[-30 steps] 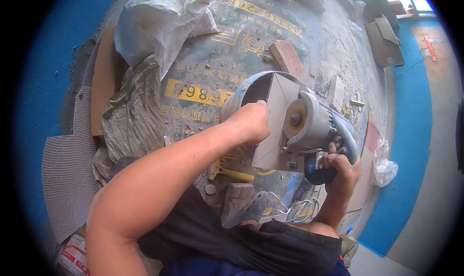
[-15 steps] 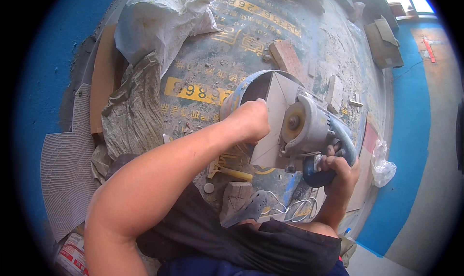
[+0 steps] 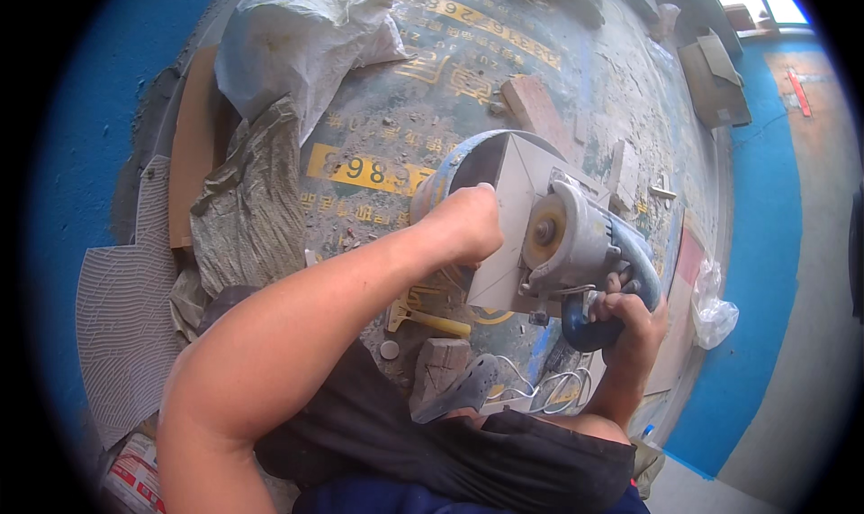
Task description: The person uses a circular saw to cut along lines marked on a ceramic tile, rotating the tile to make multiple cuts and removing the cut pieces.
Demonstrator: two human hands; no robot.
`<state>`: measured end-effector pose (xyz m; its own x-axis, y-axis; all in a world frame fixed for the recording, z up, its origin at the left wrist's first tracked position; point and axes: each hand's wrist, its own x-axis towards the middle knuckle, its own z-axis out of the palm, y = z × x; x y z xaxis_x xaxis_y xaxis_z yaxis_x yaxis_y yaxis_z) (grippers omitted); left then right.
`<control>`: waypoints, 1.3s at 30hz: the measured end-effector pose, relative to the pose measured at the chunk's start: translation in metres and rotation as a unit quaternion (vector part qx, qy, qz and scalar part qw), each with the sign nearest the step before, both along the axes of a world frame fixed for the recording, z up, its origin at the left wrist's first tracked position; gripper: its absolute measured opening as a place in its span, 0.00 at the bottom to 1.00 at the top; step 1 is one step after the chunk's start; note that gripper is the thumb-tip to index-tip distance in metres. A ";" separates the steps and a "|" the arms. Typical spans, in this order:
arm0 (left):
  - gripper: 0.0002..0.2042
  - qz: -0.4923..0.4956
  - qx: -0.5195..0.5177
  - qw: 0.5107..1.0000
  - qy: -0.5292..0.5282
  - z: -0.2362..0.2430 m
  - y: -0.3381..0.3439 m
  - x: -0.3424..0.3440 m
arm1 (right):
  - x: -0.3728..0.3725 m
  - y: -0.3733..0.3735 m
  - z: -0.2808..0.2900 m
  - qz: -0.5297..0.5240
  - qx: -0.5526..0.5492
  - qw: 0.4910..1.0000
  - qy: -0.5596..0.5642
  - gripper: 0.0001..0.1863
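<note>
My left hand is closed on the left edge of a light tile, which has thin lines on it and rests over a round bucket. With my right hand I grip the dark handle of a grey power tile cutter, tilted on the tile with its yellowish disc facing up-left. A yellow-handled tool and a stone block lie below, near my grey shoe.
Brick and rubble lie on the printed floor sheet. At left are a white sack, cardboard and ridged tile pieces. A plastic bag, cardboard box and white cable are at right.
Over the last second the cutter, tile and my hands shift very slightly up and left in the picture, along with the surroundings; my grips look the same.
</note>
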<state>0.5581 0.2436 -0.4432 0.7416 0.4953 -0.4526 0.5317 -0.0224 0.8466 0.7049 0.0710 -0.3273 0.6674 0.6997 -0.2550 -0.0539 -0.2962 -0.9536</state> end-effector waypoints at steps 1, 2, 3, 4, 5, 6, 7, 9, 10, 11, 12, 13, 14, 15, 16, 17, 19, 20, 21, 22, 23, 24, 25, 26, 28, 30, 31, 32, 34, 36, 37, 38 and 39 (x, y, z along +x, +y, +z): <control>0.14 0.001 -0.010 1.000 0.001 0.002 0.001 0.000 | 0.000 0.000 0.000 0.002 0.000 1.000 0.000 0.17; 0.14 0.002 -0.020 1.000 0.003 0.003 0.001 -0.001 | 0.000 0.000 0.000 -0.001 0.003 1.000 0.004 0.16; 0.14 0.003 -0.030 1.000 0.005 0.004 0.002 -0.002 | -0.001 0.001 -0.001 -0.003 0.006 1.000 0.008 0.16; 0.14 0.002 -0.022 1.000 0.005 0.003 0.001 -0.002 | -0.002 0.002 -0.001 -0.005 0.008 1.000 0.012 0.15; 0.15 0.001 -0.014 1.000 0.004 0.002 0.001 -0.001 | -0.002 0.002 -0.001 -0.003 0.006 1.000 0.011 0.15; 0.15 -0.001 -0.006 1.000 0.002 0.001 0.001 -0.001 | -0.003 0.001 0.000 -0.001 0.004 1.000 0.010 0.16; 0.15 -0.001 -0.007 1.000 0.003 0.000 0.001 -0.001 | -0.003 0.000 0.000 0.000 0.002 1.000 0.009 0.16; 0.15 0.000 -0.011 1.000 0.004 0.001 0.001 -0.001 | -0.004 -0.001 -0.002 -0.007 0.009 1.000 0.014 0.16; 0.15 -0.003 0.000 1.000 0.001 0.000 0.001 0.000 | -0.004 -0.002 -0.002 -0.011 0.012 1.000 0.016 0.16; 0.15 -0.005 0.010 1.000 0.000 -0.002 0.000 0.000 | -0.005 -0.002 -0.002 -0.007 0.012 1.000 0.016 0.16; 0.15 -0.007 0.021 1.000 -0.002 -0.003 0.000 0.000 | -0.005 -0.003 -0.002 -0.004 0.011 1.000 0.016 0.16; 0.16 -0.005 0.019 1.000 -0.001 -0.005 0.000 0.000 | -0.005 -0.003 -0.003 0.000 0.011 1.000 0.016 0.16; 0.16 -0.004 0.018 1.000 -0.001 -0.005 0.000 0.001 | -0.005 -0.004 -0.002 0.001 0.011 1.000 0.015 0.16; 0.17 -0.003 0.017 1.000 -0.001 -0.005 0.000 0.001 | -0.004 -0.005 -0.002 0.002 0.011 1.000 0.014 0.16; 0.14 -0.013 0.028 1.000 -0.004 -0.007 0.000 0.002 | -0.004 -0.005 -0.002 0.003 0.011 1.000 0.013 0.16; 0.12 -0.022 0.039 0.999 -0.006 -0.009 0.000 0.002 | -0.004 -0.005 -0.002 0.002 0.010 1.000 0.014 0.16; 0.10 -0.036 0.050 0.998 -0.010 -0.014 0.000 0.002 | -0.005 -0.006 -0.002 0.000 0.007 1.000 0.016 0.16; 0.10 -0.040 0.049 0.998 -0.012 -0.013 0.000 0.002 | -0.005 -0.006 -0.002 -0.002 0.006 1.000 0.015 0.16; 0.10 -0.045 0.049 0.998 -0.014 -0.012 0.000 0.002 | -0.007 -0.005 -0.001 -0.004 0.005 1.000 0.013 0.16; 0.11 -0.043 0.050 0.998 -0.011 -0.011 0.000 0.002 | -0.008 -0.005 -0.001 -0.006 0.003 1.000 0.011 0.16; 0.11 -0.041 0.050 0.998 -0.008 -0.011 0.000 0.002 | -0.008 -0.006 -0.001 -0.005 0.001 1.000 0.012 0.16; 0.11 -0.040 0.051 0.998 -0.005 -0.011 0.001 0.002 | -0.007 -0.006 -0.001 -0.004 -0.001 1.000 0.013 0.16; 0.11 -0.045 0.057 0.997 -0.003 -0.011 0.001 0.002 | -0.007 -0.007 0.000 -0.002 -0.004 1.000 0.014 0.17; 0.11 -0.050 0.064 0.997 -0.001 -0.011 0.001 0.002 | -0.007 -0.007 -0.001 -0.005 -0.003 1.000 0.014 0.17; 0.11 -0.058 0.071 0.996 0.001 -0.010 0.002 0.002 | -0.007 -0.009 -0.002 -0.011 -0.002 1.000 0.015 0.17; 0.11 -0.062 0.072 0.995 -0.001 -0.009 0.002 0.002 | -0.006 -0.010 -0.003 -0.010 0.000 1.000 0.015 0.17; 0.11 -0.056 0.064 0.996 0.001 -0.009 0.002 0.002 | -0.006 -0.011 -0.003 -0.009 0.001 1.000 0.016 0.17; 0.12 -0.049 0.057 0.997 0.005 -0.009 0.002 0.001 | -0.007 -0.010 -0.003 -0.012 0.002 1.000 0.014 0.17; 0.13 -0.054 0.065 0.996 0.010 -0.008 0.002 0.000 | -0.010 -0.009 -0.003 -0.019 0.004 1.000 0.010 0.17; 0.16 -0.069 0.085 0.994 0.009 -0.004 0.002 0.001 | -0.009 -0.009 -0.002 -0.011 0.007 1.000 0.009 0.17; 0.17 -0.071 0.092 0.993 0.008 -0.003 0.002 0.001 | -0.008 -0.010 -0.001 -0.007 0.008 1.000 0.009 0.17; 0.16 -0.062 0.090 0.994 0.007 -0.003 0.002 0.001 | -0.007 -0.009 -0.002 -0.006 0.007 1.000 0.013 0.17; 0.16 -0.053 0.088 0.995 0.006 -0.004 0.001 0.000 | -0.005 -0.008 -0.003 -0.005 0.006 1.000 0.017 0.17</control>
<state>0.5583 0.2450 -0.4468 0.7882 0.4879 -0.3751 0.5291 -0.2260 0.8179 0.6998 0.0631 -0.3308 0.6659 0.6959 -0.2687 -0.0893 -0.2832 -0.9549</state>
